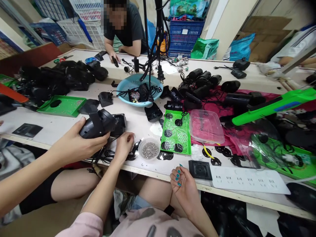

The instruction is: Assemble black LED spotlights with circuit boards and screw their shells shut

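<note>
My left hand is at the table's front edge, its fingertips pinched together beside a black plastic housing and some black cables. Whatever is in that pinch is too small to name. Over the table edge, my right hand is palm up with curled fingers; a tiny speck shows at the palm, its kind unclear. Between the hands stands a round clear tub of small metal screws. From the left, another person's hand holds a curved black plastic housing just above my left hand.
A green perforated tray holds black discs, next to a clear plastic container. A blue basket sits behind, with black cords hanging above it. At right lie a white power strip and a black square part. A person leans opposite.
</note>
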A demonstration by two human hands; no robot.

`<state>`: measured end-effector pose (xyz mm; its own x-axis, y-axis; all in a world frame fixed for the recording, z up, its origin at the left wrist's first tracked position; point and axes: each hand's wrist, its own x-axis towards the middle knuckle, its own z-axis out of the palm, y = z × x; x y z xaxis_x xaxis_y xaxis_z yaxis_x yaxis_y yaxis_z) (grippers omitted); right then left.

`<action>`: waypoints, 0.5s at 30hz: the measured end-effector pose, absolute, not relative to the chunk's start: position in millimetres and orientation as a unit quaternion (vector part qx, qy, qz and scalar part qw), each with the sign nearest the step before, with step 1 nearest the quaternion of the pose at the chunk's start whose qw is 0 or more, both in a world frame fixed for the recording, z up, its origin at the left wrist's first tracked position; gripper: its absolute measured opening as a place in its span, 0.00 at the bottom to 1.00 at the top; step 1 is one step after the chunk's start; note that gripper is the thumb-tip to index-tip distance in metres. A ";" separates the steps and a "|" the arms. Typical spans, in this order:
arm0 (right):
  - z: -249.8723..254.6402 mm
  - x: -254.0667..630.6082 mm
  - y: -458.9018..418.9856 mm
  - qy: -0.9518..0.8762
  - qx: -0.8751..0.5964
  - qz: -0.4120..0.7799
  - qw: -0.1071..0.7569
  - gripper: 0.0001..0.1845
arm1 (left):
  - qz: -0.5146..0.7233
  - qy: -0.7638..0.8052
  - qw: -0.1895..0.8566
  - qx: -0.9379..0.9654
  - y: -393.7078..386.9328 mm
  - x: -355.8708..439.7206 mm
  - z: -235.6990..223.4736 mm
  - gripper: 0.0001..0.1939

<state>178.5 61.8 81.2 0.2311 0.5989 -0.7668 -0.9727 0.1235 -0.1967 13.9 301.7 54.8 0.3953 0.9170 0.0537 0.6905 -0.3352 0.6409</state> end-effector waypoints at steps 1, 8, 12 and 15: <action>81.4 178.5 62.4 0.267 -0.354 0.561 0.699 0.15 | 0.207 0.509 0.275 0.789 300.5 11.5 53.8 0.11; 77.5 177.2 63.3 0.273 -0.354 0.568 0.691 0.15 | 0.195 0.532 0.271 0.778 297.7 7.7 46.2 0.08; 74.8 175.7 61.8 0.271 -0.350 0.572 0.690 0.16 | 0.185 0.544 0.246 0.781 296.0 19.4 46.2 0.06; 77.1 175.0 62.3 0.274 -0.357 0.568 0.689 0.17 | 0.151 0.537 0.229 0.798 290.4 27.1 53.4 0.07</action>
<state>175.0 62.3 77.1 0.2049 0.5874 -0.7829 -0.9784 0.0998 -0.1812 27.1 290.4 53.4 0.3770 0.9262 -0.0045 0.7874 -0.3179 0.5282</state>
